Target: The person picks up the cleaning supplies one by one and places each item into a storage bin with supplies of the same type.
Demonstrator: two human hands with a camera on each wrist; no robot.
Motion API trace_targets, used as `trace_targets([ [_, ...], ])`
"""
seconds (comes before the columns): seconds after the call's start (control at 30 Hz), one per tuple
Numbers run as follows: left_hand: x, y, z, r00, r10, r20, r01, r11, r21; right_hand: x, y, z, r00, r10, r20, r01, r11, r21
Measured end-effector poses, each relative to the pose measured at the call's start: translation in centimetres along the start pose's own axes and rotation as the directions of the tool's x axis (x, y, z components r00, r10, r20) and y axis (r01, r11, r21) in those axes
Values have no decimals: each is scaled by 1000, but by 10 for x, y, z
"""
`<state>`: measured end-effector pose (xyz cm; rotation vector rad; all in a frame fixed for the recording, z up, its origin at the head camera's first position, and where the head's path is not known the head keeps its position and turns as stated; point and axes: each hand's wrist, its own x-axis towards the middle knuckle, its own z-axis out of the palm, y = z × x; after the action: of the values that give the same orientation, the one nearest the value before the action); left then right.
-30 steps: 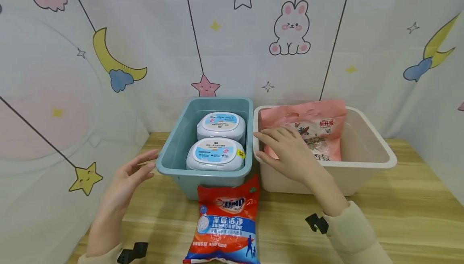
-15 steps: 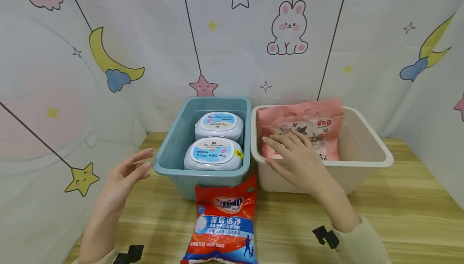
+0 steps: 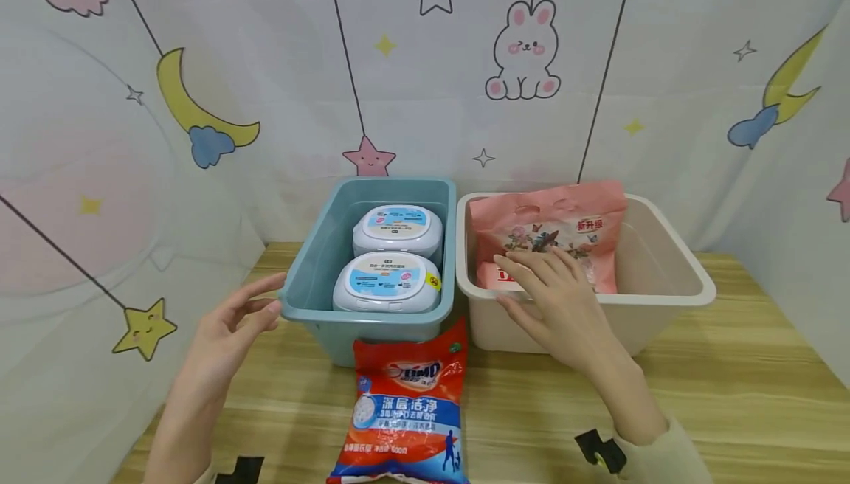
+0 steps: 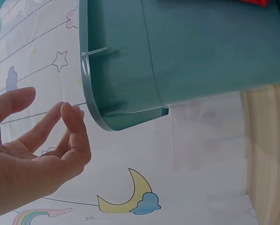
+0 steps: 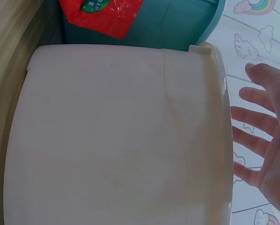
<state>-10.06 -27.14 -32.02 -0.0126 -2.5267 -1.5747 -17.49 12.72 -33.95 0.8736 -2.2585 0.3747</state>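
Observation:
In the head view my left hand (image 3: 226,347) is beside the near left corner of a teal bin (image 3: 312,314), its fingers loosely bent with nothing in them. The left wrist view shows the same hand (image 4: 51,150) close to the bin's rim. My right hand (image 3: 564,307) is over the front rim of a cream bin (image 3: 671,298), fingers spread and holding nothing. It partly covers a pink printed bag (image 3: 531,215) standing in that bin; whether it touches the bag I cannot tell. In the right wrist view, the extended fingers (image 5: 254,117) are beside the cream rim.
Two white lidded tubs (image 3: 387,281) with blue labels sit one behind the other in the teal bin. A red and blue laundry powder bag (image 3: 405,410) leans against that bin's front on the wooden table (image 3: 531,425). A patterned cloth (image 3: 425,100) hangs behind.
My right hand has shifted to the right and slightly back toward me over the cream bin. My left hand has edged nearer the teal rim. The view has drifted slightly; bins and bags stay put.

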Motion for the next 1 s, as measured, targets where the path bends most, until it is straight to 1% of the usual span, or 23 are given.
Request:
trace_targets([
  [0.1,-2,3,3,1000,3,-2,-3,999,43,-3,0,-1,1000,-7,-27,7,1000,10],
  [0.27,-1,7,10,998,54,-24,-52,996,77,-8,-1,-3,998,-1,-62,2,1000,10],
  [0.4,0,9,17,995,83,-54,-77,992,98,-13,0,-5,996,8,-86,-8,1000,-4],
  [0.5,0,10,21,991,102,-82,-91,987,129,-18,1,-7,996,15,-88,-16,1000,-10],
  [0.63,-1,14,26,983,146,-114,-128,980,154,-23,3,-8,995,25,-94,-26,1000,-9],
  [0.77,-3,18,31,970,205,-133,-182,969,165,-29,6,-9,991,26,-133,-27,1000,-8],
  [1.0,-6,23,39,953,277,-121,-254,951,175,-37,7,-12,981,31,-189,-30,999,11],
])
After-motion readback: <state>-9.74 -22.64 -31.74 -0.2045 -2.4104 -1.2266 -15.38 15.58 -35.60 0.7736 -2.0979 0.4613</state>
